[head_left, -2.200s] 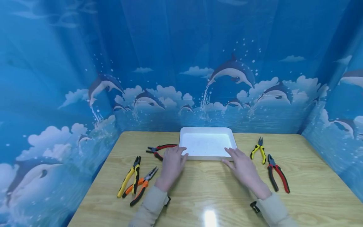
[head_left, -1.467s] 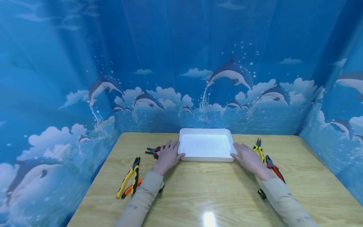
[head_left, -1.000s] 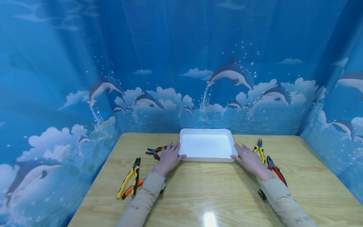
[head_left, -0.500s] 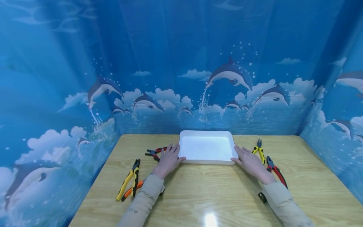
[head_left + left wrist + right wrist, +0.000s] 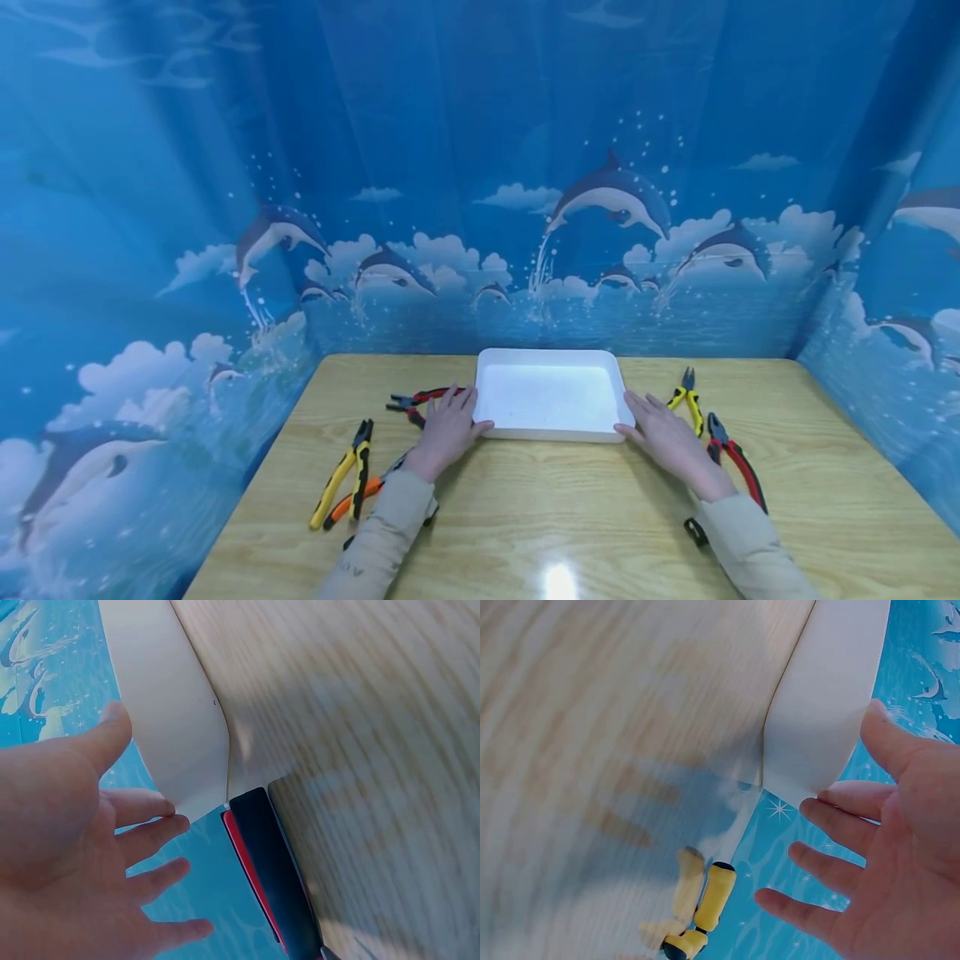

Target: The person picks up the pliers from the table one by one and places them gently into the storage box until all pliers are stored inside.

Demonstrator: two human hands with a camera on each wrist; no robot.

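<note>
A white rectangular tray sits at the middle back of the wooden table. My left hand lies flat against its left side, fingers straight and thumb at the front corner. My right hand mirrors it on the right side. In the left wrist view the left hand is spread beside the tray, above a red-and-black pliers handle. In the right wrist view the right hand is spread beside the tray, near yellow pliers.
Red-and-black pliers lie just left of my left hand. Yellow-and-black pliers and orange pliers lie further left. Small yellow pliers and red-and-black pliers lie to the right. A blue dolphin curtain encloses the table.
Both hands went from the tray's front edge to its left and right sides. Since then the tray has slid slightly toward me between the flat hands.
</note>
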